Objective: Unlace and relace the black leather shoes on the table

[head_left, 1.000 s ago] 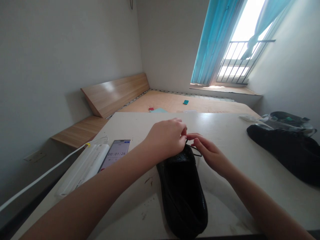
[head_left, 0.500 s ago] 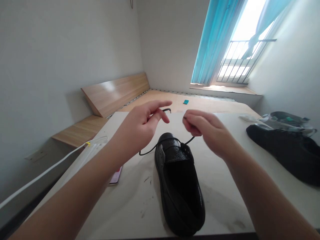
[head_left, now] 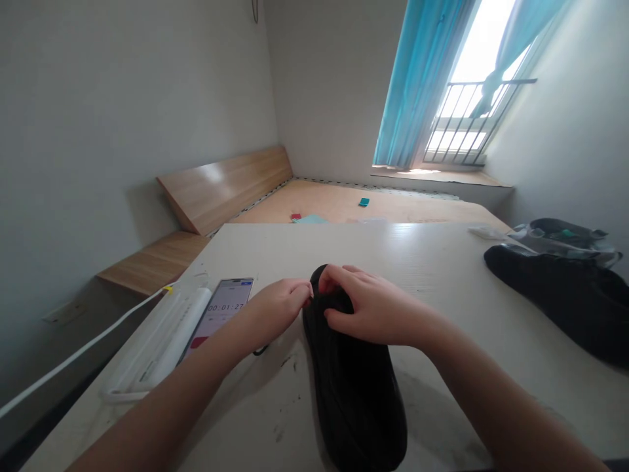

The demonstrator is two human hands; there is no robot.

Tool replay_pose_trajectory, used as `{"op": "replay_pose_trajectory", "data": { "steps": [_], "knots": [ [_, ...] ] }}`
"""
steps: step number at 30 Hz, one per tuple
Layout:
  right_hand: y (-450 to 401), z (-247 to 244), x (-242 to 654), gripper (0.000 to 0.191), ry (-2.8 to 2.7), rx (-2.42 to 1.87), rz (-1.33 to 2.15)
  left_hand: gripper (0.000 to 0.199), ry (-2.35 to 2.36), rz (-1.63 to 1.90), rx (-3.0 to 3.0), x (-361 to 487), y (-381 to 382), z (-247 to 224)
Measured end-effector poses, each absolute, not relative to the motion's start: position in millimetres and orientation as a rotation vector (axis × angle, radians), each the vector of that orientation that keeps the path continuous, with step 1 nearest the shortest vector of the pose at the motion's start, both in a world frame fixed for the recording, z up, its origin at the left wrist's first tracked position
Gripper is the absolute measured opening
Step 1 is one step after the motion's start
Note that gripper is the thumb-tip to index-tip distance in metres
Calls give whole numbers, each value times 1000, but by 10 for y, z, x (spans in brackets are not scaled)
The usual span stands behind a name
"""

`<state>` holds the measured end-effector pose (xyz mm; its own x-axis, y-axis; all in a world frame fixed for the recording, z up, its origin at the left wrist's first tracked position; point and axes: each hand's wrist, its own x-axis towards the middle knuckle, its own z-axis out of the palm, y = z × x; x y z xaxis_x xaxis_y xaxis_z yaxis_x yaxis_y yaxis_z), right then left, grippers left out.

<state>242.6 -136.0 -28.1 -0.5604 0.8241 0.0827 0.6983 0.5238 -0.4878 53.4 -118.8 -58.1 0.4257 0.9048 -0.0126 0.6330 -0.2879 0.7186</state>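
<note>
A black leather shoe (head_left: 358, 400) lies lengthwise on the white table (head_left: 417, 252), its laced end pointing away from me. My right hand (head_left: 373, 308) curls over that laced end, with the fingers pressing on the shoe. My left hand (head_left: 278, 314) meets the shoe's near-left side, its closed fingertips touching the edge. Both hands hide the top of the shoe. A short piece of black shoelace (head_left: 261, 351) shows under my left wrist. The rest of the lace is out of sight.
A phone (head_left: 223, 308) showing a running timer lies left of the shoe, beside a white power strip (head_left: 157, 347) with a white cable. At the table's right stand a second black shoe (head_left: 555, 295) and a clear plastic bag (head_left: 565, 239).
Both hands have dropped from above the shoe onto its laced end. The lace ends, held up and spread earlier, are now mostly hidden. The phone shows fully again.
</note>
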Motion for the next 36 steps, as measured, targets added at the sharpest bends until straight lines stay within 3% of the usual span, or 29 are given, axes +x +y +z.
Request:
{"op": "replay_pose_trajectory", "data": {
  "steps": [7, 25, 36],
  "knots": [
    [-1321, -303, 2489, 22, -2446, -1231, 756, 48, 1218, 527, 1925, 451, -1134, -610],
    [-1311, -309, 2480, 24, -2420, -1245, 807, 37, 1454, 387, 2031, 359, -1187, -493],
    [-1310, -332, 2480, 26, -2402, -1249, 820, 38, 1436, 501, 2061, 391, -1175, -554]
  ]
}}
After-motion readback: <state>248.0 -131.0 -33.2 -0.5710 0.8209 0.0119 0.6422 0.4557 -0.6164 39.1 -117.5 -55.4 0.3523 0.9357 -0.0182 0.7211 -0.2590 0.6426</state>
